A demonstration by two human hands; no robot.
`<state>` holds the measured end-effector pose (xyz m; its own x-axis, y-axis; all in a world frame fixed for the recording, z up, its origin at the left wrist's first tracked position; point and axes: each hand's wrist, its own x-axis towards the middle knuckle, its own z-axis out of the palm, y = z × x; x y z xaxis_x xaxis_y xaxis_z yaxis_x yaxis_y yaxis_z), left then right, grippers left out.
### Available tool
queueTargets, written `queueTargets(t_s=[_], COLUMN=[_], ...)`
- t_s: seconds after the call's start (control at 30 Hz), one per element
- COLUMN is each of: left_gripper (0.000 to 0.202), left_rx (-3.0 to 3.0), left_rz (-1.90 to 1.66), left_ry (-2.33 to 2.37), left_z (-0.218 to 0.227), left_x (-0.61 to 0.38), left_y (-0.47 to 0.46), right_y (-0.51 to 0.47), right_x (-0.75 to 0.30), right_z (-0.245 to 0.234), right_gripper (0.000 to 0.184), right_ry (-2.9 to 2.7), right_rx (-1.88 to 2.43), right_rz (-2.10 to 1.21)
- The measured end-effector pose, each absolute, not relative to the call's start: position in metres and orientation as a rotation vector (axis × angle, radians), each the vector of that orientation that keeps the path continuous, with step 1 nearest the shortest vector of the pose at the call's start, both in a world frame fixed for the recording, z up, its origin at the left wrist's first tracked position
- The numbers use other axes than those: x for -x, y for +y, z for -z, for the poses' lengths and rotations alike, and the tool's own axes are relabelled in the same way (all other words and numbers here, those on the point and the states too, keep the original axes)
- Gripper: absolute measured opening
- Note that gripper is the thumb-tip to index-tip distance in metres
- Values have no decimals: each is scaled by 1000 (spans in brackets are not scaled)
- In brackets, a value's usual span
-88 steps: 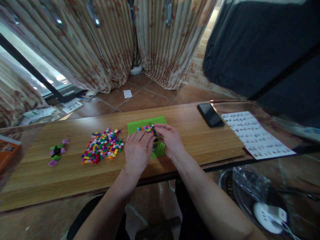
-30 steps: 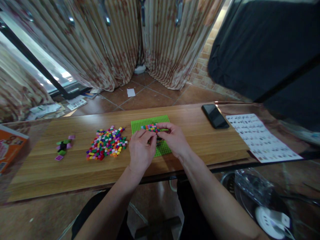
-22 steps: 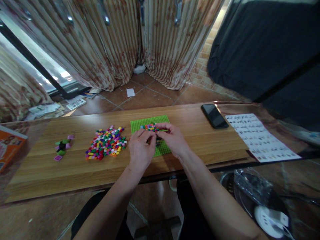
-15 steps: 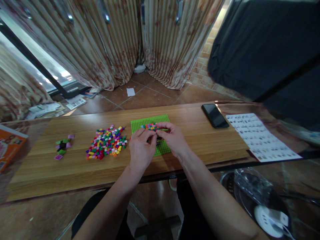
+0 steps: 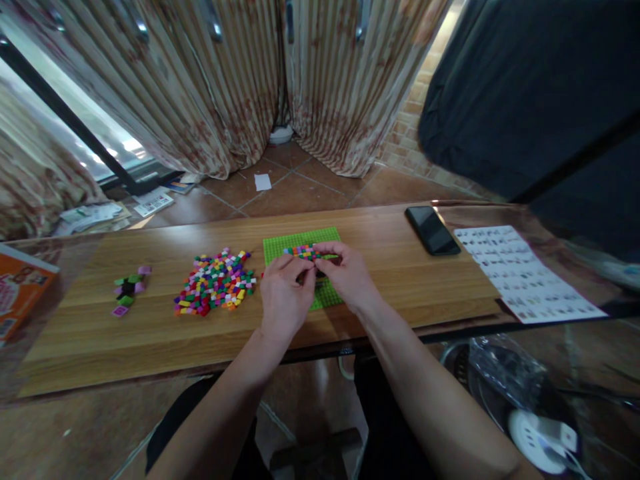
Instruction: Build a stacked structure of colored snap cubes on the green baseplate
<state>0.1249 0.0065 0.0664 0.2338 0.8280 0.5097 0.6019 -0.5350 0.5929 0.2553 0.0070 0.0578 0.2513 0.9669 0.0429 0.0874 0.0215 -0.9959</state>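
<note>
My left hand and my right hand meet over a green studded baseplate, thumbs and forefingers pinched together. Whatever sits between the fingertips is too small and too covered to name. Just beyond them, rows of small coloured bricks sit on the plate, partly hidden by my fingers. Left of the plate spreads a loose heap of small bricks in many colours. Farther left lies a little group of pink, green and black bricks.
A black phone lies on the wooden table at the back right. Beside it is a printed sheet. An orange box or book is at the far left. Below the right edge stand a plastic bag and a white power strip.
Both hands stay pinched together over the baseplate, with only slight finger movement. The whole view has shifted a little.
</note>
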Motion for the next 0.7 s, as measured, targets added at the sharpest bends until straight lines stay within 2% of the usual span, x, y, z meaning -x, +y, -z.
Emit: queueTargets(t_s=[0.3,0.57,0.7], left_gripper=[14,9,8], left_rx=[-2284,-2308,-2279], left_rz=[-1171,-1149,-1147], left_ry=[1370,1383,1371], left_z=[-67,-68,-69], left_x=[-126,-124,-122], left_y=[4,-1,-1], right_y=[6,3,6], right_x=[-254,-253,-250], right_z=[-61,-66,-67], right_gripper=[21,25,25], right_ry=[-1020,-736,-658], right_rx=[1353,1293,1302], right_rz=[-1013,-1177,-1143])
